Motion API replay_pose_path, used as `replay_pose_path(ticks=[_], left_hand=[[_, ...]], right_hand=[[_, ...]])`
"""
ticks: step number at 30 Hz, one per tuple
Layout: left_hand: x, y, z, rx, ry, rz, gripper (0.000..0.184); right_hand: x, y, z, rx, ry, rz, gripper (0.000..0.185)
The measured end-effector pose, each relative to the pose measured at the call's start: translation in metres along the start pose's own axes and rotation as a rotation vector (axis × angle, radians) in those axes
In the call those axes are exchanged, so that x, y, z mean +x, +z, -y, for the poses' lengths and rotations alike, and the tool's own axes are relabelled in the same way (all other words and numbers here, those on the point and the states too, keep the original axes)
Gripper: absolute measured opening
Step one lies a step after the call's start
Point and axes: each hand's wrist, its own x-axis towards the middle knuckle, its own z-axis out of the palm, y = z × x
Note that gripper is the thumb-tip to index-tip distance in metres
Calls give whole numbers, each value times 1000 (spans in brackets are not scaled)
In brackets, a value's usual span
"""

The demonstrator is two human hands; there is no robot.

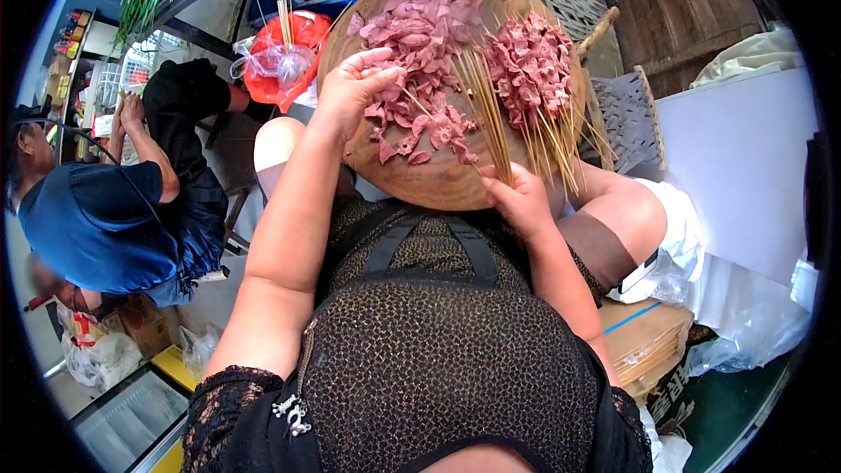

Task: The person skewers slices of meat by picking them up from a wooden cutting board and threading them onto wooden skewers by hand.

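My left hand [357, 89] is over the left side of a round wooden board [372, 171], thumb and fingertips apart, with nothing visible between them. Under and beside it lies a pile of thin pink meat slices [420, 22]. My right hand [519, 200] is closed at the near edge of the board around the lower ends of a bundle of thin bamboo skewers [487, 114]. One skewer [419, 105] slants away from this hand toward my left hand, among loose slices. Right of the bundle is a heap of threaded meat skewers [531, 70], their bare sticks pointing toward me.
A red plastic bag [302, 35] with more upright sticks stands left of the board. Woven chairs [626, 114] are at the right, beside a white panel [731, 175]. Another person in a blue shirt [96, 223] sits at the left. Flat cardboard [644, 346] lies at lower right.
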Motion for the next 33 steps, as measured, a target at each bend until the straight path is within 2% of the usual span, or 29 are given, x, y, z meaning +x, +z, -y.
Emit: replay_pose_path(ticks=[10, 12, 15, 19, 24, 30, 32, 33], left_hand=[[-7, 12, 3, 30, 0, -13, 33], [-5, 10, 6, -111, -32, -35, 33], [-5, 11, 8, -161, -19, -4, 33], [-8, 19, 5, -70, 37, 10, 32], [-10, 27, 16, -167, 88, -1, 43], [-15, 44, 23, -138, 87, -44, 48], [-14, 45, 24, -97, 130, -46, 43], [-16, 47, 21, -139, 54, -66, 41]], right_hand=[[-2, 4, 0, 6, 5, -14, 14], [-1, 5, -2, -7, -35, -38, 15], [0, 5, -3, 19, -31, -38, 15], [0, 6, -5, -12, -52, -47, 15], [-1, 12, -3, 2, -70, -72, 15], [1, 15, -4, -8, -87, -83, 14], [0, 14, -1, -12, -96, -98, 14], [0, 13, 0, -17, -104, -112, 14]])
